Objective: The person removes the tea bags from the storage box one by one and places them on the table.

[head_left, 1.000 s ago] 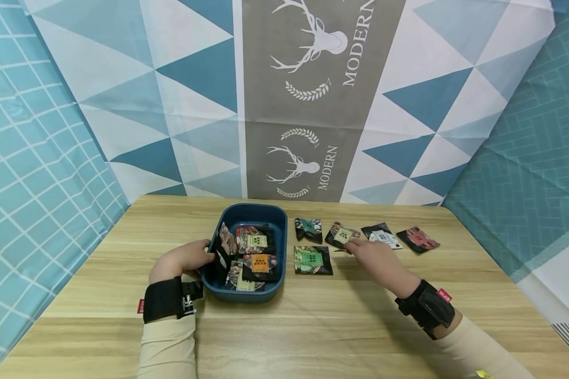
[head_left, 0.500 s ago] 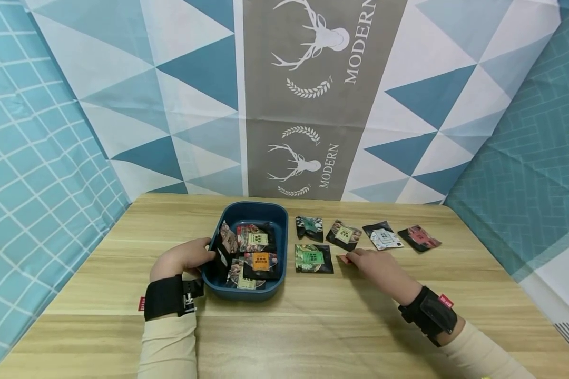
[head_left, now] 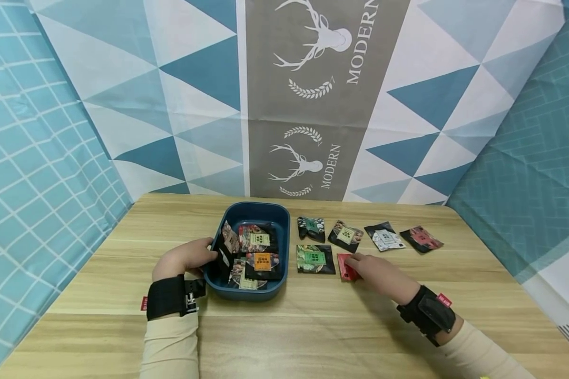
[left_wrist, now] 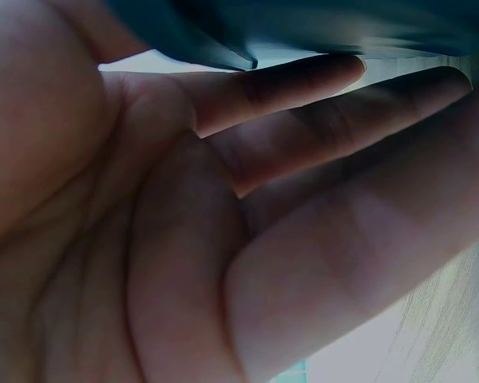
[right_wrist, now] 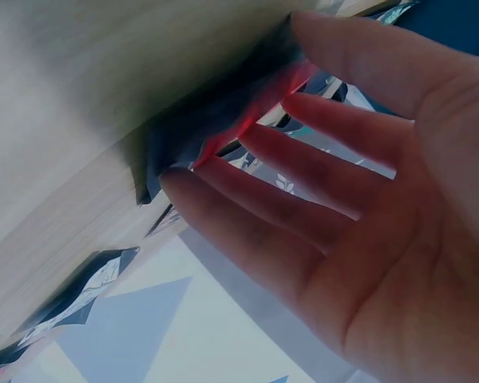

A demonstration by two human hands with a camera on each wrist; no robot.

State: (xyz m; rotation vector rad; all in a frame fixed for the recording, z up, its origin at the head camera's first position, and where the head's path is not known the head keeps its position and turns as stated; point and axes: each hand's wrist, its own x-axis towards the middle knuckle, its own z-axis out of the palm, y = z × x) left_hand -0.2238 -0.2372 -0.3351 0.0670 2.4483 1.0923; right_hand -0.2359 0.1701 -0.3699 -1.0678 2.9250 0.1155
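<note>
My left hand [head_left: 186, 259] grips the left rim of a deep blue plastic bin [head_left: 286, 247]; in the left wrist view its fingers reach along the outside of the wall. Inside lie several small printed sachets, among them one with an orange label [head_left: 262, 263], and a dark one stands tilted against the left wall near that hand. My right hand [head_left: 384, 273] holds a red-fronted sachet [head_left: 347, 267] by its right side, low over the table beside a green-labelled sachet [head_left: 315, 259]. In the right wrist view thumb and fingertips meet the sachet's [right_wrist: 215, 120] edges.
Behind the right hand a row of sachets lies on the wooden table [head_left: 284, 342]: a dark green one [head_left: 311, 227], a cream-labelled one [head_left: 345, 235], a white-labelled one [head_left: 384, 236] and a red-labelled one [head_left: 421, 239]. A patterned cloth wall [head_left: 199, 105] rises at the table's back edge.
My right hand has come forward from the cream-labelled sachet, bringing the red sachet down in front of the row, right of the green one. The left hand stays at the bin.
</note>
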